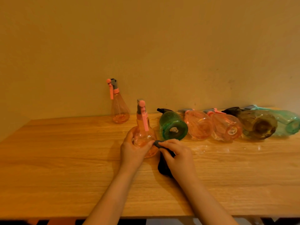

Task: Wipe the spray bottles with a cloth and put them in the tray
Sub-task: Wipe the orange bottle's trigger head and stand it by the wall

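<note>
My left hand grips an upright pink spray bottle round its lower body on the wooden table. My right hand pinches a dark cloth and presses its tip against the bottle's right side. A second pink bottle stands upright by the wall. Lying on their sides in a row to the right are a green bottle, two pink bottles, a brown bottle and a teal bottle. No tray is in view.
A plain wall runs behind the table. The table's front edge is near the bottom of the view, with dark floor below it.
</note>
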Available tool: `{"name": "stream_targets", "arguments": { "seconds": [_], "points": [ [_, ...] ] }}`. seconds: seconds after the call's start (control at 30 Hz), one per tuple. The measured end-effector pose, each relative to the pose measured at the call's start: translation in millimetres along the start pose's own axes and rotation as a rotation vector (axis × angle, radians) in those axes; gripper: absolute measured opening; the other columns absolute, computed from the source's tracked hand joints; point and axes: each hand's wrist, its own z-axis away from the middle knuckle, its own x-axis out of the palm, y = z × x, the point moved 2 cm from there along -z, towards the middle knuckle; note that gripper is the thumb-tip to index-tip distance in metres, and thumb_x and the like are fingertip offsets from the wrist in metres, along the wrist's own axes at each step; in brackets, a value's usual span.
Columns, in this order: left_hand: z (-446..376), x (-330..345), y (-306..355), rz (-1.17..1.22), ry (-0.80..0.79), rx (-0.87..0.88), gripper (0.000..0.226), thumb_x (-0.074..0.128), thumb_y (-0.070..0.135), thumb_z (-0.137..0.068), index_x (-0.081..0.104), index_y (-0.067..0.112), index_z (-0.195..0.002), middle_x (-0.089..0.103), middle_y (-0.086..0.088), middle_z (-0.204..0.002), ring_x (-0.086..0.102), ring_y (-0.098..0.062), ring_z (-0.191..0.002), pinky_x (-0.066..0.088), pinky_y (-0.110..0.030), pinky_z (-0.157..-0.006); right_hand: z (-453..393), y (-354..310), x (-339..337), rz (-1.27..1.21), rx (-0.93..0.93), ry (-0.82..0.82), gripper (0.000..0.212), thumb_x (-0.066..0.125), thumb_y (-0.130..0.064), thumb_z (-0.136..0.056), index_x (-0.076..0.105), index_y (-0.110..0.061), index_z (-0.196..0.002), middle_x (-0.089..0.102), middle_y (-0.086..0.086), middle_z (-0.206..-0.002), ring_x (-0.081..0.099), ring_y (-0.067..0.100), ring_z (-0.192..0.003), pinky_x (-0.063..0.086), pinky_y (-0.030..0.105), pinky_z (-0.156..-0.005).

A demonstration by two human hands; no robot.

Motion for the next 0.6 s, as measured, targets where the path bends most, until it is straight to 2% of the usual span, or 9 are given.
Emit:
{"name": "stream_targets", "arguments": {
  "seconds": [0.1, 0.23, 0.37, 0.43, 0.5, 0.57, 0.6],
  "points": [
    [-1.7, 0.7, -0.9, -0.037, 0.007, 0.003, 0.068, 0.084, 0.015, -0.069, 0.053, 0.019, -0.129, 0.055, 0.009, -0.110, 0.052, -0.009, -0.102, 0.044, -0.024, -0.082, -1.6, 2.7, -1.7, 0.032, 0.034, 0.028, 0.022, 0.071, 0.004, -0.073, 0.074, -0.008, -0.090, 0.062, -0.009, -0.085, 0.055, -0.001, -0.086, 0.038, 0.001, -0.079],
    [-2.5, -1.3, -3.0, -0.065, 0.012, 0.002, 0.073, 0.086, 0.019, -0.066, 0.053, 0.020, -0.130, 0.058, 0.004, -0.116, 0.056, -0.014, -0.106, 0.050, -0.034, -0.088, -2.1, 2.5, -2.7, 0.049, 0.060, 0.042, 0.022, 0.072, 0.004, -0.073, 0.074, -0.008, -0.090, 0.064, -0.006, -0.085, 0.056, -0.002, -0.079, 0.036, -0.001, -0.078],
    [-2.5, -4.2, 0.3, -0.148, -0.014, 0.037, 0.072, 0.086, 0.022, -0.066, 0.052, 0.020, -0.130, 0.059, 0.001, -0.120, 0.054, -0.013, -0.105, 0.045, -0.028, -0.084, -2.0, 2.9, -3.5, 0.050, 0.076, 0.054, 0.021, 0.071, 0.004, -0.073, 0.074, -0.008, -0.090, 0.066, -0.003, -0.085, 0.057, 0.004, -0.079, 0.035, -0.001, -0.077],
    [-0.3, -8.9, 2.7, -0.270, -0.031, 0.055, 0.080, 0.086, 0.028, -0.066, 0.048, 0.016, -0.135, 0.055, -0.002, -0.129, 0.053, -0.017, -0.114, 0.045, -0.031, -0.091, -2.4, 3.0, -3.8, 0.038, 0.087, 0.058, 0.020, 0.071, 0.003, -0.074, 0.074, -0.008, -0.090, 0.065, -0.005, -0.085, 0.057, 0.004, -0.079, 0.036, -0.001, -0.077],
    [8.6, -18.9, 6.5, -0.486, 0.028, 0.218, 0.079, 0.087, 0.029, -0.064, 0.050, 0.009, -0.131, 0.054, -0.007, -0.126, 0.051, -0.025, -0.116, 0.044, -0.032, -0.092, -3.0, 3.3, -4.4, 0.026, 0.104, 0.067, 0.020, 0.071, 0.003, -0.074, 0.074, -0.008, -0.090, 0.063, -0.008, -0.084, 0.057, 0.002, -0.079, 0.036, -0.001, -0.077],
    [18.7, -27.2, 6.6, -0.686, 0.058, 0.596, 0.066, 0.086, 0.028, -0.062, 0.056, 0.008, -0.117, 0.060, -0.010, -0.109, 0.058, -0.029, -0.102, 0.048, -0.034, -0.083, -3.4, 2.7, -5.3, 0.017, 0.119, 0.081, 0.020, 0.071, 0.004, -0.074, 0.074, -0.008, -0.089, 0.061, -0.011, -0.083, 0.055, -0.002, -0.079, 0.035, -0.002, -0.077],
    [22.8, -28.8, 7.7, -0.761, 0.016, 0.780, 0.062, 0.085, 0.028, -0.063, 0.055, 0.011, -0.114, 0.063, -0.009, -0.105, 0.059, -0.028, -0.099, 0.050, -0.035, -0.083, -3.4, 2.7, -5.6, 0.011, 0.121, 0.087, 0.020, 0.071, 0.004, -0.074, 0.074, -0.008, -0.089, 0.061, -0.011, -0.083, 0.054, -0.003, -0.083, 0.035, -0.002, -0.077]
  ]
}}
